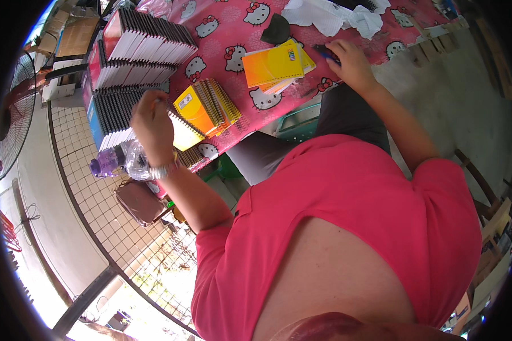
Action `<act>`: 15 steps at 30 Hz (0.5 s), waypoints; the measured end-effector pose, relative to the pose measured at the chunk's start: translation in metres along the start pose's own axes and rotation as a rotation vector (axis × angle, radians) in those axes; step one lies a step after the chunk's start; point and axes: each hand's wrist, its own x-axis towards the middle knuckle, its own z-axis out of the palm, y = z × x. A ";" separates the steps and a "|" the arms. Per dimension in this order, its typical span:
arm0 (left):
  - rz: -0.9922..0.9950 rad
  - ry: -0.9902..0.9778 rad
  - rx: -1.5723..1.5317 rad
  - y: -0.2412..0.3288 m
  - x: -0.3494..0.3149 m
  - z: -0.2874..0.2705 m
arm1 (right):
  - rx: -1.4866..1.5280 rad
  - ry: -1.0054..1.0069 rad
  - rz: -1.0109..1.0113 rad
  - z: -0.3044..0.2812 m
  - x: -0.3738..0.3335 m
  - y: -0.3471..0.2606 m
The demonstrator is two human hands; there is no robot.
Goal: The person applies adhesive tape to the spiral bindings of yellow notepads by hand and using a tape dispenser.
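My left hand (pixel 154 126) is raised at the table's left side, its fingers curled closed beside a yellow spiral notebook (pixel 185 134). Whatever lies inside those fingers, if anything, is hidden. More yellow-orange spiral notebooks (pixel 202 106) stand in a row just to its right. Farther right, my right hand (pixel 352 65) grips a small dark tool with a bit of blue (pixel 327 53); its exact kind cannot be made out. Left of that tool, a few yellow-orange notebooks (pixel 274 65) lie fanned flat on the pink patterned tablecloth (pixel 227 35).
Tall stacks of black-coiled notebooks (pixel 148 37) fill the far left. A dark flat piece (pixel 276 29) and crumpled white paper (pixel 318 18) lie at the back. A purple bottle (pixel 103 166), clear plastic (pixel 136 160), brown bag (pixel 140 203) and fan (pixel 18 113) are on the left.
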 end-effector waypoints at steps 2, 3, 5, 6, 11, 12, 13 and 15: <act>-0.091 -0.161 0.079 -0.057 0.012 0.032 | -0.032 0.046 0.013 -0.011 0.038 -0.030; -0.033 -0.133 0.223 -0.062 0.011 0.051 | -0.033 0.143 0.021 -0.017 0.057 -0.032; 0.036 -0.061 0.367 -0.044 0.009 0.082 | -0.054 0.259 0.134 -0.029 0.100 -0.019; 0.045 -0.023 0.369 -0.029 0.007 0.093 | -0.063 0.278 0.229 -0.029 0.118 -0.004; 0.559 -0.170 0.001 0.056 -0.020 0.146 | -0.039 -0.208 0.549 0.034 0.172 0.062; 0.616 -0.189 0.028 0.064 -0.027 0.156 | -0.045 -0.311 0.544 0.047 0.178 0.069; 0.659 -0.194 0.081 0.077 -0.027 0.169 | -0.030 -0.189 0.535 0.061 0.174 0.105; 0.690 -0.206 0.218 0.084 -0.031 0.185 | 0.009 0.000 0.502 0.070 0.164 0.133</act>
